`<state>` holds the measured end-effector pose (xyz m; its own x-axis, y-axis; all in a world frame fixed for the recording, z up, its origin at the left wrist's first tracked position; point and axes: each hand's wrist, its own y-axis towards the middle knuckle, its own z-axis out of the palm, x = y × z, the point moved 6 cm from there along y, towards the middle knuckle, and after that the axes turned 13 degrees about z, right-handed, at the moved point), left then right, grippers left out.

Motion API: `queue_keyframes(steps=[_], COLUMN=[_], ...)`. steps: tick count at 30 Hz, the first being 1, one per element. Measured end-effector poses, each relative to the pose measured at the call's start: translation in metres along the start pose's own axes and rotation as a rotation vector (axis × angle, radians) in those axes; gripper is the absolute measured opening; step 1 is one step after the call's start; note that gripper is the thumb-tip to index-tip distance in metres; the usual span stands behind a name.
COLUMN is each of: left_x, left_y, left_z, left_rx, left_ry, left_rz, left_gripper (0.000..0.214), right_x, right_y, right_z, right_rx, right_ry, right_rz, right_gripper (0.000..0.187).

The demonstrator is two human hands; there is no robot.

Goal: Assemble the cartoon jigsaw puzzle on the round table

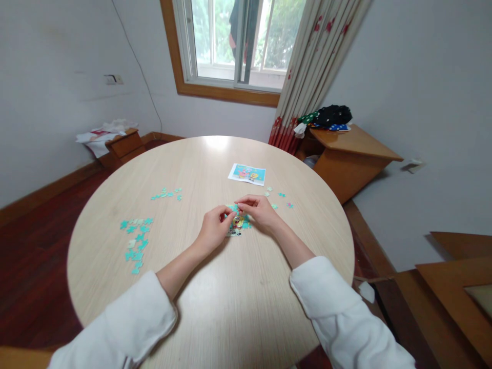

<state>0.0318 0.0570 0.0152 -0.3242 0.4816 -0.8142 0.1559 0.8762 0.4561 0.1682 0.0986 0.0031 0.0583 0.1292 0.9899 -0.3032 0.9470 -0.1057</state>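
Note:
A partly joined jigsaw puzzle [240, 223] with a yellow cartoon figure on teal lies flat on the round table, partly covered by my fingers. My left hand [216, 228] is at its left side, thumb and forefinger pinched over the edge; what is between them is hidden. From the right, my right hand [259, 210] reaches over the top edge, its fingertips closed on what looks like a small puzzle piece. Just beyond the hands lies the printed reference picture [248, 174], showing a pink and a yellow cartoon figure.
Loose teal pieces form a column [136, 243] at the left of the table [207, 307], with a smaller group [167, 194] behind. Several more pieces [282, 195] lie to the right. A wooden cabinet [346, 159] with cloths [333, 119] stands beyond the table's right edge.

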Motion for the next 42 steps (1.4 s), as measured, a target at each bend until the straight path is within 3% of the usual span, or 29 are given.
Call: queue_keyframes(steps=[5,10,19,26,42], left_x=[0.007,0.013,0.01,0.01,0.016], left_y=[0.0,-0.002,0.0,-0.002,-0.005], left_z=[0.002,-0.003,-0.001,0.001,0.0], left_rx=[-0.076,-0.182,-0.161,-0.137,-0.21], left_ry=[-0.299,-0.398,-0.399,-0.351,-0.477], left_rz=[-0.129,-0.231,-0.165,-0.148,-0.291], left_gripper=[0.026,0.031,0.03,0.026,0.034], right_x=[0.0,-0.001,0.002,0.004,0.005], right_y=[-0.002,-0.001,-0.003,-0.004,-0.004], right_z=[0.002,-0.002,0.004,0.003,0.001], right_rx=[0.063,0.072,0.081,0.019,0.003], right_ry=[0.103,0.166,0.143,0.092,0.048], right_rz=[0.024,0.054,0.065,0.053,0.022], right_gripper=[0.033,0.038,0.035,0.034,0.037])
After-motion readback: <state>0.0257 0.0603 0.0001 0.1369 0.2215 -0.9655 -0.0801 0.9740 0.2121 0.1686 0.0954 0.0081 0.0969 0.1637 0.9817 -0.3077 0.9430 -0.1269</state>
